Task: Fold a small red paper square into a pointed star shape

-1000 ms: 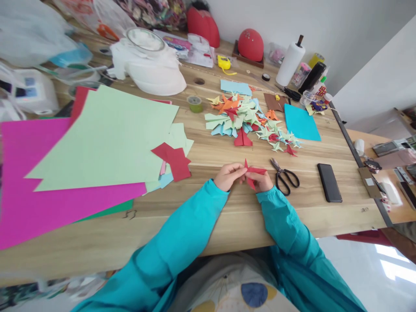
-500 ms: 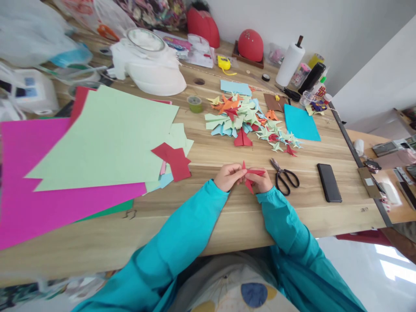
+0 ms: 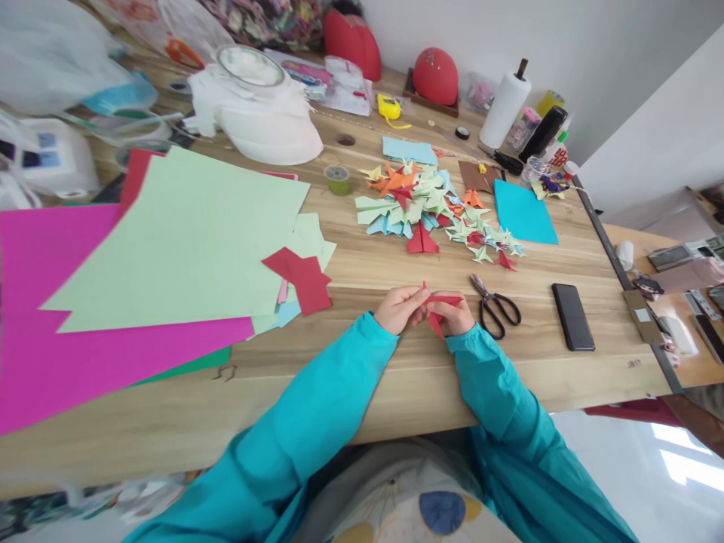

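Left hand (image 3: 400, 305): thumb and fingers pinched together on the red folded paper (image 3: 444, 300), just right of and below frame centre.
Right hand (image 3: 457, 320): thumb lying over the same paper, fingers curled around it.
Fold in progress: points already formed; probably well along, not yet set down.
Folded pile (image 3: 421, 192): upper centre-right, many pieces apparently finished.
Unfolded stock: flat red paper (image 3: 314, 285) and light green sheets (image 3: 197, 241), left of centre.
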Available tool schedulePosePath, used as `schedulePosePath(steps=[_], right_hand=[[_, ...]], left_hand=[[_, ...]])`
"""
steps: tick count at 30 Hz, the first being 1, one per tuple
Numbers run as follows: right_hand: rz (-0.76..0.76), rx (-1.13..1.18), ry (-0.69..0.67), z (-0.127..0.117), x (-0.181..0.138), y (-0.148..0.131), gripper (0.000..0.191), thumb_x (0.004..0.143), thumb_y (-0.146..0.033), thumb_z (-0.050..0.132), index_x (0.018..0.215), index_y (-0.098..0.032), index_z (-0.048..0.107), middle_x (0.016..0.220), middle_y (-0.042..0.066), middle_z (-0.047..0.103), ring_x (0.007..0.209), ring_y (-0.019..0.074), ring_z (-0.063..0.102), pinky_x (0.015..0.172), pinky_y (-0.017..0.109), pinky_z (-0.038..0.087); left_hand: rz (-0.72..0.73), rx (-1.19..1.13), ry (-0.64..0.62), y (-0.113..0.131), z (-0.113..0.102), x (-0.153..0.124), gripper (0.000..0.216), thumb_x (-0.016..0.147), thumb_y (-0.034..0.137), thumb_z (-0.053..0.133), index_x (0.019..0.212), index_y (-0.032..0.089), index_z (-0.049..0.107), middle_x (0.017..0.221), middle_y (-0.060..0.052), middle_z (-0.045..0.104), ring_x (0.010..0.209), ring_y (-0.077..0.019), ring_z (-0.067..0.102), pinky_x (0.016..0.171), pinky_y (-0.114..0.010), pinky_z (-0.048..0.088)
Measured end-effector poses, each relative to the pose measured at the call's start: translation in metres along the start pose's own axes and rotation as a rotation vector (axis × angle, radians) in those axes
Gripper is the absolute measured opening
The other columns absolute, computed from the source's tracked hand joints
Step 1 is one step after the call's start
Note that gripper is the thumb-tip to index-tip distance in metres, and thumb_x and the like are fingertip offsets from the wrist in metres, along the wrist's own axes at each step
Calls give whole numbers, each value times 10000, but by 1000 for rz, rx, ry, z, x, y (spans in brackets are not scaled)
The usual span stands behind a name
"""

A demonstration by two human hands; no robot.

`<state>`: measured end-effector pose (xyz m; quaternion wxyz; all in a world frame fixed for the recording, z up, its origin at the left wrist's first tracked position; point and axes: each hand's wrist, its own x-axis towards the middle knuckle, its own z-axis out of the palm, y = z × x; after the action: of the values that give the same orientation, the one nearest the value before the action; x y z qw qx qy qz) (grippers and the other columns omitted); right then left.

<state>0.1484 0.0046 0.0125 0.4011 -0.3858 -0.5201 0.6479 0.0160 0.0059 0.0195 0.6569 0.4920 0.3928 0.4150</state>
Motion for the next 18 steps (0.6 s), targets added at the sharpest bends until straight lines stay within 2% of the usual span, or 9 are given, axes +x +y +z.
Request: schedulePosePath(steps=[5, 10, 15, 18], right_hand=[[4, -11, -47, 2, 0, -3, 133, 627, -235, 581, 535, -140, 600, 484, -10, 574, 398, 81, 427, 405, 214, 330], [79, 6, -66, 2, -1, -4, 130, 608, -227, 594, 511, -140, 595, 432, -27, 541, 344, 65, 383, 353, 204, 282], [94, 17, -25, 3, -1, -2, 150, 596, -261, 623, 511, -141, 593, 416, -28, 527, 342, 62, 374, 340, 202, 251], [120, 37, 45, 4, 1, 0, 216, 622, -339, 619, 541, -141, 594, 388, -30, 501, 322, 62, 362, 324, 206, 221]], left_hand=[[58, 109, 98, -2, -1, 0, 455, 706, 518, 519, 449, 145, 466, 359, 35, 423, 360, -63, 374, 382, -204, 270], [49, 49, 127, -2, 0, -1, 482, 739, 523, 463, 429, 155, 461, 340, 23, 435, 333, -72, 381, 375, -214, 290], [64, 70, 141, 1, -1, -1, 484, 744, 534, 450, 445, 154, 479, 345, 22, 448, 330, -73, 396, 379, -211, 308], [81, 73, 215, 1, -2, 0, 454, 731, 520, 483, 463, 155, 487, 356, 27, 454, 330, -70, 400, 375, -209, 306]])
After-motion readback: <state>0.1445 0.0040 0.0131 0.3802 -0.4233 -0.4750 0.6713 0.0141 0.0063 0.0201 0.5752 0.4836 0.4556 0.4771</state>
